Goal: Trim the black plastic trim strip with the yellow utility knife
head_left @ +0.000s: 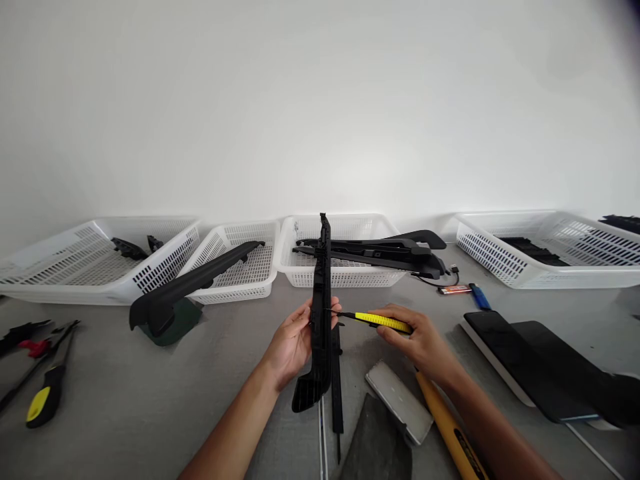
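My left hand (pixel 293 341) is closed around a long black plastic trim piece (pixel 321 320), which it holds upright above the table. In my right hand (pixel 417 339) is a yellow utility knife (pixel 383 321), its dark tip pointing left and meeting the trim piece's right side near my left fingertips. Whether the blade cuts in or only touches, I cannot tell. Below the trim piece lies a thin black strip (pixel 337 387). A tool with a yellow-orange handle (pixel 450 430) lies partly under my right forearm, beside a pale flat block (pixel 400 400) and a dark cloth (pixel 379 443).
Along the wall stand white baskets; the middle basket (pixel 345 277) holds several black trim pieces (pixel 380 252). Another long black piece (pixel 185 283) leans on the basket to its left. A screwdriver (pixel 47 393) lies far left. At right are phones (pixel 525 360) and a blue lighter-like object (pixel 480 297).
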`<state>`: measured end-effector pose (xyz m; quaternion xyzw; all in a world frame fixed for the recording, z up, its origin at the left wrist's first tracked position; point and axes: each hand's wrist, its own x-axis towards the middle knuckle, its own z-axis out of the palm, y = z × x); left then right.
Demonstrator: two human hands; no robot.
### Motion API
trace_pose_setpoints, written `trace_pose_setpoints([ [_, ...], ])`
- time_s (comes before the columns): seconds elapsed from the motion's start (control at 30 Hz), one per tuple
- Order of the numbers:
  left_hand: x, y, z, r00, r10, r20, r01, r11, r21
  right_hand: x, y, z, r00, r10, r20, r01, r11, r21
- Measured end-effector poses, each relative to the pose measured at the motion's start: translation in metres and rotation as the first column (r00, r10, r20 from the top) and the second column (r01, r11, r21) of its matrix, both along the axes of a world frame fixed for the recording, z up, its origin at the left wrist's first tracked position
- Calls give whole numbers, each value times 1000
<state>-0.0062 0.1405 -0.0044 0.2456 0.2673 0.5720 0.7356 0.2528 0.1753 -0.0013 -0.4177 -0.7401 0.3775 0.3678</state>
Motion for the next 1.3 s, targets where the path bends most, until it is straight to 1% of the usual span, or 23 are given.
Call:
trace_pose_setpoints([
  [0.33,0,0,0,1000,-7,11,7,1000,19,0,-1,1,1000,2,9,-2,1000,-7],
  [0.5,-1,0,1,1000,-8,0,8,1000,10,0,-1,-2,1000,9,23,-9,1000,-18],
  [0.9,0,1,0,1000,5,-17,-5,1000,4,0,-1,-1,1000,-9,25,8,1000,8],
  [1.03,0,0,1,1000,13,-7,-13,1000,-7,0,-1,-1,1000,-5,26,4,1000,13],
  [1.3,1,-1,3,999,11,-35,-11,1000,5,0,-1,0,1000,1,28,-2,1000,19],
])
